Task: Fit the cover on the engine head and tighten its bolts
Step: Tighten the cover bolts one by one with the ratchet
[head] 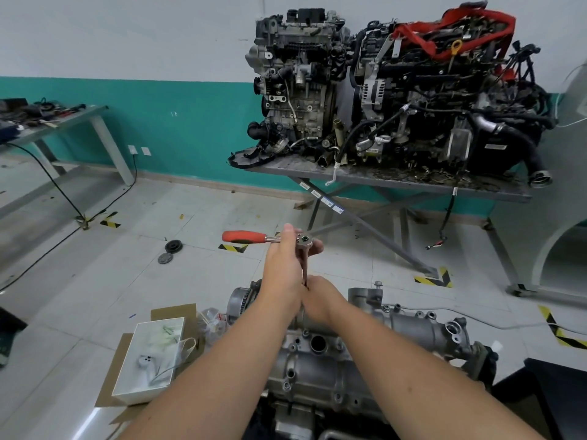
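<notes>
A grey metal cover [314, 373] lies on the engine head at the bottom centre, with a round hole in its top and bolt holes along its edges. A ratchet wrench [247, 237] with a red handle stands above it on a long extension bar pointing down at the cover's far end. My left hand [284, 268] grips the ratchet's head at the top. My right hand [320, 301] is curled round the lower part of the extension bar, just above the cover. The bar's tip and the bolt under it are hidden by my hands.
A white box [149, 354] with small parts sits on cardboard to the left. Two black round parts [170, 251] lie on the tiled floor. A steel table [397, 181] beyond carries two large engines [381, 87]. A workbench [57, 122] with tools stands far left.
</notes>
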The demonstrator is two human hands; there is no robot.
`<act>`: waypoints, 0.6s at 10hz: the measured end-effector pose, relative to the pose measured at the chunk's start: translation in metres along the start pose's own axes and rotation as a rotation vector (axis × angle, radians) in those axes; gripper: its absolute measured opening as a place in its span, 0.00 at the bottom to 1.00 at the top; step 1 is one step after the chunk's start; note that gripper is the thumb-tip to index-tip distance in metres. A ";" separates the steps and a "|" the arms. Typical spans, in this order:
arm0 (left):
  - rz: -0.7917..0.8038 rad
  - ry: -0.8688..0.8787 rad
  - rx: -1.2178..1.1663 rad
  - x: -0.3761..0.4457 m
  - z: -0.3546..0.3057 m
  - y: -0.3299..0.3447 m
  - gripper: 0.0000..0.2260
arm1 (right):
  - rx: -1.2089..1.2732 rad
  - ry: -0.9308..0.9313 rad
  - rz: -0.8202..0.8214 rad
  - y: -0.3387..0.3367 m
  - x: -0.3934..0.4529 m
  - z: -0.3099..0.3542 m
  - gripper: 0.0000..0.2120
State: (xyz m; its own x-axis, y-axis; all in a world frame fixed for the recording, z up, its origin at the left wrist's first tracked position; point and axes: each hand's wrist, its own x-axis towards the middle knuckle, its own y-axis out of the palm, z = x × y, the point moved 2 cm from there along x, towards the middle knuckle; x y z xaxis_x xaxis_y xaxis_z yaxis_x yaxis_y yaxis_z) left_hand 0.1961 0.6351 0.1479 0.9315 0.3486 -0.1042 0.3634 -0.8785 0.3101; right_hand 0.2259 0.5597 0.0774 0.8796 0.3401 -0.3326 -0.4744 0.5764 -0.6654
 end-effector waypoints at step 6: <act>0.217 -0.004 1.141 0.024 -0.056 0.013 0.12 | -0.069 -0.022 0.013 0.002 0.005 -0.001 0.18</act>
State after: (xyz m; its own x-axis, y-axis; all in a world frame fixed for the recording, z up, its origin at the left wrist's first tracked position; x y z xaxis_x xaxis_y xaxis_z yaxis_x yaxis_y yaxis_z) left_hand 0.2220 0.6507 0.2019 0.9754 0.1556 -0.1564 -0.0015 -0.7043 -0.7099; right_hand 0.2290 0.5619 0.0740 0.8721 0.3639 -0.3273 -0.4817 0.5195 -0.7057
